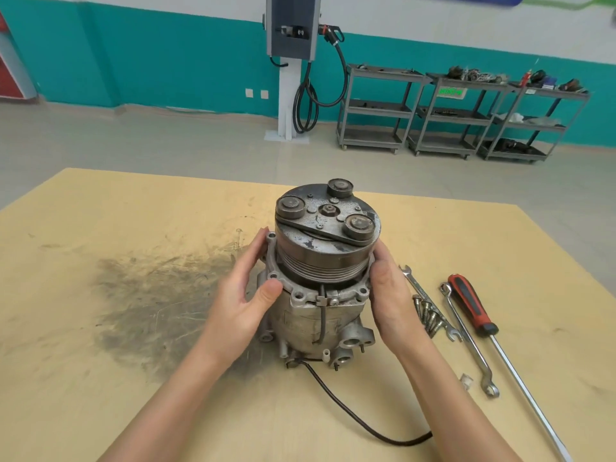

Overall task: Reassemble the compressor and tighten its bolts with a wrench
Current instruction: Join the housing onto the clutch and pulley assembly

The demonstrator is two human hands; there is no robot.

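A grey metal compressor (310, 325) stands upright on the wooden table (100, 228), its pulley and clutch plate (328, 228) on top. My left hand (246, 295) holds the left side of the front flange, thumb on its rim. My right hand (390, 295) cups the right side of the flange. Several loose bolts (430, 315) lie just right of my right hand, across an open-end wrench (413, 281). A second wrench (466, 341) lies further right.
A long screwdriver (473, 308) with a red and black handle lies at the far right of the table. The compressor's black cable (350, 411) trails toward me. A dark grease stain (150, 295) marks the board on the left. Metal shelf carts (456, 115) stand by the far wall.
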